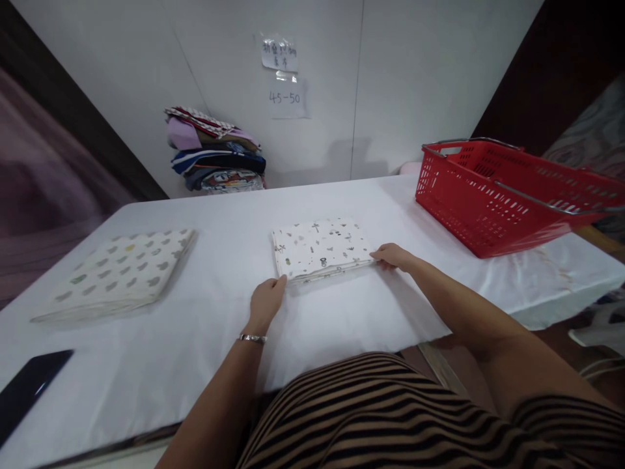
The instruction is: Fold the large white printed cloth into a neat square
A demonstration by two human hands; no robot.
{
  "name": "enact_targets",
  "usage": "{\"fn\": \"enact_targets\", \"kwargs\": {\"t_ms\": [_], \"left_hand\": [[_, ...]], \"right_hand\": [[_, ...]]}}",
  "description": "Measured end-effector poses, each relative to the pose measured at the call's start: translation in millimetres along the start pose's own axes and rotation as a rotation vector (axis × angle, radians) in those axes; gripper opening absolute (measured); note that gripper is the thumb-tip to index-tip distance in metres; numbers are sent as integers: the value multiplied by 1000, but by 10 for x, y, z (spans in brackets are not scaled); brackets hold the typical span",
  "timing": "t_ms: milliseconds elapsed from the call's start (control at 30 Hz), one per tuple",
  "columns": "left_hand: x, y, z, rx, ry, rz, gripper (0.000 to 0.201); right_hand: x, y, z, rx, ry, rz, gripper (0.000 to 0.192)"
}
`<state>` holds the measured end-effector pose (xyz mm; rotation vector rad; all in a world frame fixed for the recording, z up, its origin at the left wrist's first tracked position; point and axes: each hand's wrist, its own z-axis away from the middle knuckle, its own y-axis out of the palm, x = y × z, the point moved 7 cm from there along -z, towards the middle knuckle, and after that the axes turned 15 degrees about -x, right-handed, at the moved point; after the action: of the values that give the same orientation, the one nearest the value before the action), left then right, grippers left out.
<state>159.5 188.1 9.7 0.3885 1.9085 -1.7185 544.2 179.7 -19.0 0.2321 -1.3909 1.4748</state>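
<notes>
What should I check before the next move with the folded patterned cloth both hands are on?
1. Left hand on the near left corner of the folded patterned cloth: ok, fingers touch the edge.
2. Right hand on the near right corner: ok, touching.
3. Cloth folded square and flat on the white table: ok, though the near edge shows layers slightly uneven.
4. Firm pinch on the cloth rather than mere touch: cannot tell.
5. Red basket apart from the cloth, to the right: ok; its contents cannot be seen.
6. Other folded cloth to the left, apart from the hands: ok.
</notes>
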Motion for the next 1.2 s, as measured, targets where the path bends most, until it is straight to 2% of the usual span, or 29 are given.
{"fn": "enact_targets", "kwargs": {"t_ms": [167, 367, 567, 667, 733, 867, 967, 1033, 1100, 1133, 1200], "left_hand": [[-14, 4, -11, -14, -10, 6, 41], [12, 0, -57, -46, 42, -85, 36], [23, 1, -100, 30, 47, -102, 32], [1, 24, -54, 48, 31, -97, 32], [-40, 61, -5, 63, 51, -91, 33], [-72, 106, 45, 91, 68, -96, 35], [-34, 78, 48, 85, 47, -94, 35], [-66, -21, 47, -44, 97, -87, 33], [-211, -135, 90, -224, 264, -74, 33], [-316, -166, 132, -291, 378, -70, 33], [-532, -139, 225, -330, 603, -64, 28]], "right_hand": [[27, 45, 15, 80, 22, 72, 31], [117, 25, 69, -4, -38, 67, 25], [87, 72, 161, 79, 26, -155, 20], [37, -13, 164, 33, 7, -248, 20], [-44, -62, 152, -5, 0, -222, 20], [-177, -91, 131, -74, -57, -32, 18], [-117, -141, 172, -196, -226, 199, 22], [38, -195, 271, -333, -434, 330, 31], [255, -188, 448, -434, -722, 366, 32], [359, -140, 553, -431, -876, 347, 28], [516, 10, 736, -335, -1124, 286, 19]]}}
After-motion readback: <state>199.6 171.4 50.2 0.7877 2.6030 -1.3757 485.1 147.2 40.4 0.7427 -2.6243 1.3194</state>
